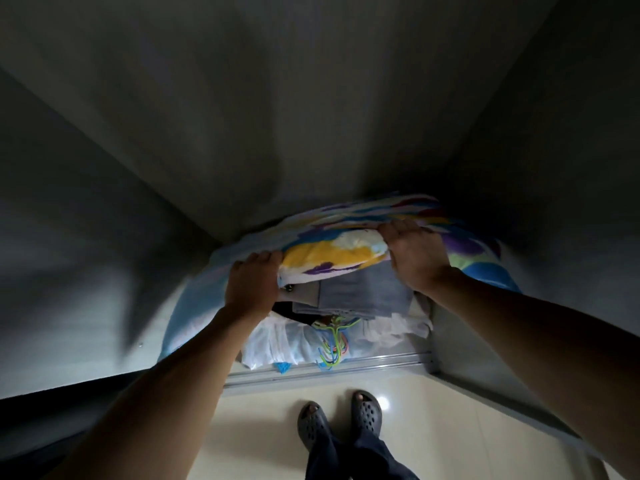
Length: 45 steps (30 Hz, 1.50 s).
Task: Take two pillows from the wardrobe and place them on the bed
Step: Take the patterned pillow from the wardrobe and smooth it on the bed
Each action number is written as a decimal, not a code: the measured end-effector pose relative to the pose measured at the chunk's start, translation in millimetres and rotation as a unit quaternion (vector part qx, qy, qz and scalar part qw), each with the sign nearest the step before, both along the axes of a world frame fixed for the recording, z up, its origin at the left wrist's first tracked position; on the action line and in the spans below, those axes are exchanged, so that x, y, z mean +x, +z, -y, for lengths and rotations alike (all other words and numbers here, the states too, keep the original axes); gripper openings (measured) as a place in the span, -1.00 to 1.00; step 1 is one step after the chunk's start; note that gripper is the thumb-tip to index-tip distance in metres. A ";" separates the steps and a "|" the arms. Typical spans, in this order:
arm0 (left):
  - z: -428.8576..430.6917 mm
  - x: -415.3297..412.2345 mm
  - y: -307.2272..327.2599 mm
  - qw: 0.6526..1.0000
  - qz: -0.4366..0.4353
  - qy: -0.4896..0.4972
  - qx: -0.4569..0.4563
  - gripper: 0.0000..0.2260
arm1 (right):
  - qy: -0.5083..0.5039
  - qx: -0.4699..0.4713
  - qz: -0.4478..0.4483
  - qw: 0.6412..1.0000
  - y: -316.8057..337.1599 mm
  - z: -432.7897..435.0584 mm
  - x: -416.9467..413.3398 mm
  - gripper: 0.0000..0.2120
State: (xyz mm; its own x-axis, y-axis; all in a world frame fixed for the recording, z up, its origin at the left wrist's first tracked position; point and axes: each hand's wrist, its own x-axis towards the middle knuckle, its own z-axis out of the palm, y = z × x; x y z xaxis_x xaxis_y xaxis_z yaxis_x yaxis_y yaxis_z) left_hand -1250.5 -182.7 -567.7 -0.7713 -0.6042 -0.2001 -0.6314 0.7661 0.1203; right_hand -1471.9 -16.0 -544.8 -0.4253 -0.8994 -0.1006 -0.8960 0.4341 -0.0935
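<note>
A pillow in a bright cover of yellow, blue, purple and white lies inside the dark wardrobe, near its floor. My left hand grips the pillow's near left edge. My right hand grips its near right edge, fingers curled over the top. A second colourful pillow seems to lie behind and to the right, partly hidden by the first. The bed is out of view.
Below the pillow lie folded grey cloth, white fabric and green and blue hangers. The wardrobe's metal sliding track runs along the glossy tiled floor. My feet in dark clogs stand just before it.
</note>
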 end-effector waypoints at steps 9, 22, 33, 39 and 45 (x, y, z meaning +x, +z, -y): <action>-79.8 79.0 78.7 0.999 0.013 0.020 -0.027 -0.74 | 0.018 0.025 -0.021 0.999 75.8 -59.1 62.9 -0.66; -178.5 220.6 128.4 0.995 0.043 -0.085 0.008 -0.68 | -0.059 0.040 0.000 0.997 120.9 -208.4 236.4 -0.67; -289.9 205.4 180.1 0.965 0.056 -0.253 -0.045 -0.74 | -0.144 0.058 0.014 0.988 158.1 -373.0 272.7 -0.56; -359.3 176.5 205.7 0.945 0.052 -0.314 -0.068 -0.82 | -0.188 0.025 0.016 0.982 162.8 -455.3 266.0 -0.65; -469.3 133.6 215.7 0.939 0.051 -0.337 -0.052 -0.83 | -0.218 0.038 -0.023 0.975 174.9 -576.0 242.1 -0.79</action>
